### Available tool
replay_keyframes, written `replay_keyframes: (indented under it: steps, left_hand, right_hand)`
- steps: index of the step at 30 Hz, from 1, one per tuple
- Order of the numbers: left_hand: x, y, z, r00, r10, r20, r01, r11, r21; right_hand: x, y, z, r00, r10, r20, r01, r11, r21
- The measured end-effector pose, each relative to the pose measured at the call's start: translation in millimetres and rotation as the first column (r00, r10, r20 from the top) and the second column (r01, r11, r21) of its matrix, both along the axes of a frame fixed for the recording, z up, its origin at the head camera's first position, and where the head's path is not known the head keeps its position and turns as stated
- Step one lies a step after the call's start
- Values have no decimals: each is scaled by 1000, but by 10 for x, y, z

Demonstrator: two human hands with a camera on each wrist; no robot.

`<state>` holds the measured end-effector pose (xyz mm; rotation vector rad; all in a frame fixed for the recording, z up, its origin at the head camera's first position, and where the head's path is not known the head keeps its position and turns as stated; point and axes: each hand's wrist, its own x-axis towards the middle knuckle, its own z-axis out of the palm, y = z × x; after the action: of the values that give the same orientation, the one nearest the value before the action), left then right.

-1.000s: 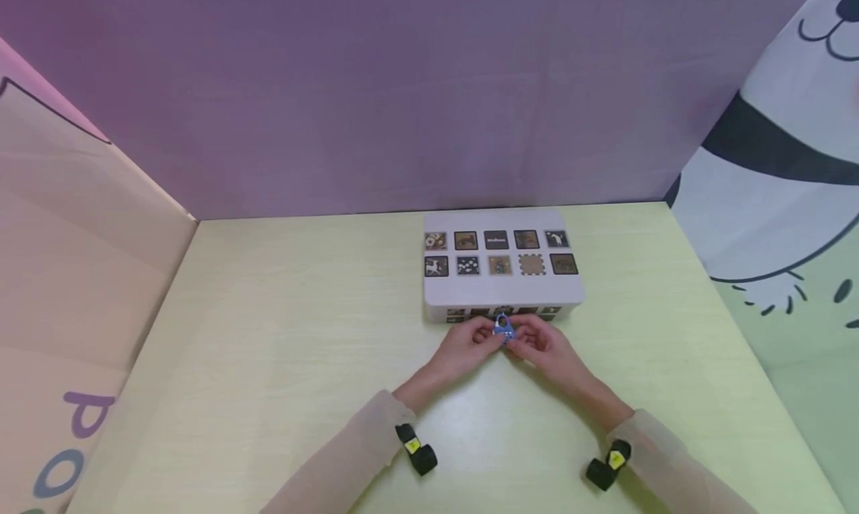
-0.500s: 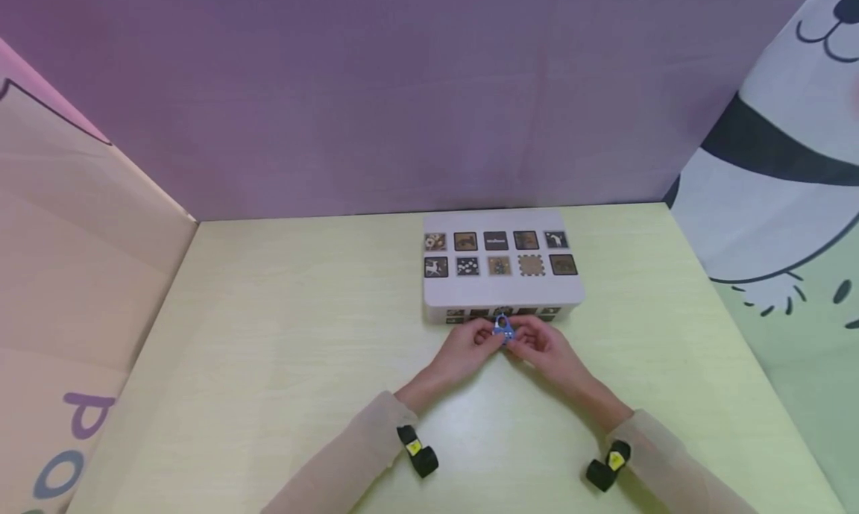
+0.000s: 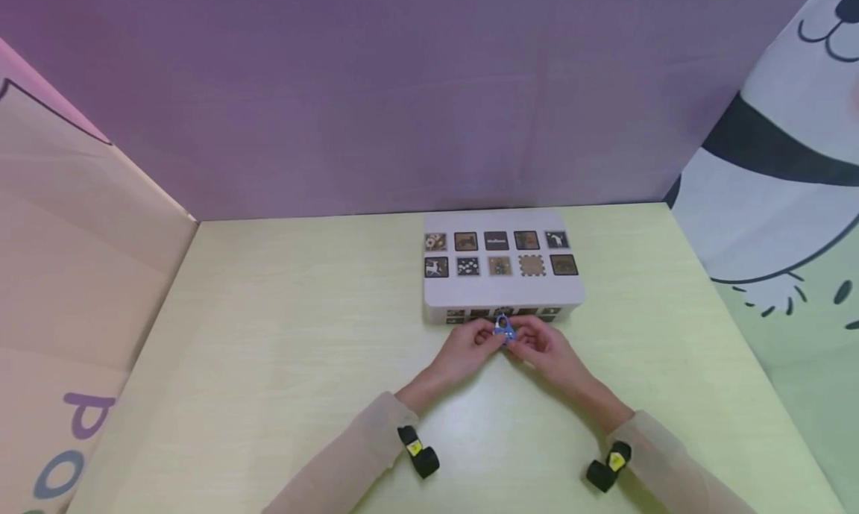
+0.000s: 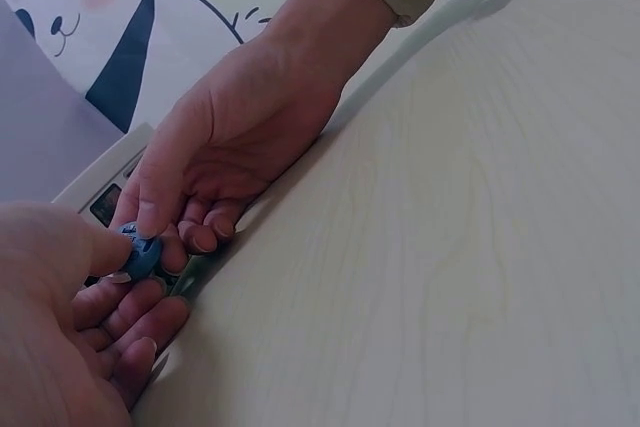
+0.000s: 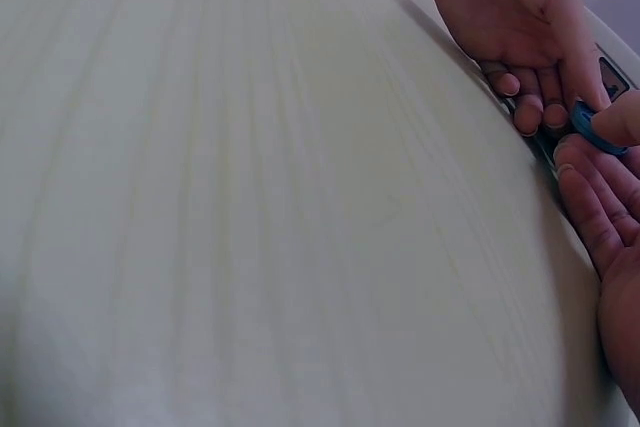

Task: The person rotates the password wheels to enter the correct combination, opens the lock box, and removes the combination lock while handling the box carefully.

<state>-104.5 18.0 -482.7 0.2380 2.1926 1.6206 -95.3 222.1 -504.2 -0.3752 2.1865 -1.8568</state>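
Between both hands is a small blue padlock (image 3: 505,335) with a loop-shaped shackle and pale marks like number dials on its body. My left hand (image 3: 466,345) pinches its left side between thumb and fingers. From the right, my right hand (image 3: 549,350) pinches the other side. In the left wrist view the thumbs lie on the face of the padlock (image 4: 142,255), and fingers hide its back. Just behind the hands stands a white box (image 3: 496,293) printed with small square pictures; the padlock overlaps the lower middle of its front side.
The box rests on a pale wood-grain table (image 3: 302,320), right of the middle towards the back. A purple backdrop (image 3: 376,111) rises behind the table. Printed panels flank both sides, the right panel (image 3: 792,163) with a panda drawing. Each forearm wears a black strap.
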Motion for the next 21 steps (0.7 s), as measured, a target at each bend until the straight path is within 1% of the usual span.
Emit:
replay_keyframes:
  steps: [5,13,21]
  left_hand:
    - [-3,3,1,1000,0,5,0,1000,3]
    - [-3,2,11,999,17,39,-18,1000,8]
    - [-4,9,-11,999,31,24,-31,999,17]
  right_hand:
    - [2,3,-3,1000,-1,-2,1,1000,-1]
    - [3,1,-12,1000,0,1,0,1000,6]
    - [-6,-1,-12,1000,2,-15,-2,1000,25]
